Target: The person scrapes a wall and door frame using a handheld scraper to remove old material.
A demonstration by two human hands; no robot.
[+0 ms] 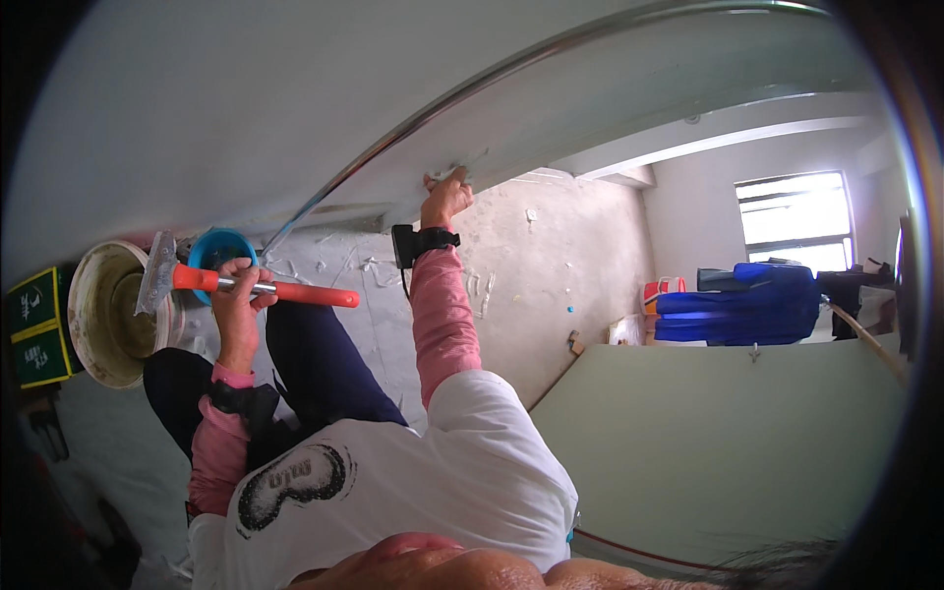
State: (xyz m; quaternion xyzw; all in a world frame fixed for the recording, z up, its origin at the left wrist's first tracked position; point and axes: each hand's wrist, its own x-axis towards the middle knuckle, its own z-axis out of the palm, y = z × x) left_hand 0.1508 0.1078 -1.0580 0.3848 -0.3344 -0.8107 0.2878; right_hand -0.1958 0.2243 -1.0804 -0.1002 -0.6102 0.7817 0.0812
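Observation:
My left hand grips a scraper by its red and metal handle. Its broad, dirty metal blade points left over a white bucket. A blue bucket stands behind that hand, partly covered by it; dark contents show inside. My right arm reaches forward, and my right hand is at the lower part of a pale, smooth panel, fingers curled. A small white scrap shows between the fingertips; its material is unclear. A smear marks the panel beside them.
A long metal bar runs along the panel. White strips litter the grey floor. Green boxes with writing stand at far left. To the right are a pale green board, blue cloth and a window.

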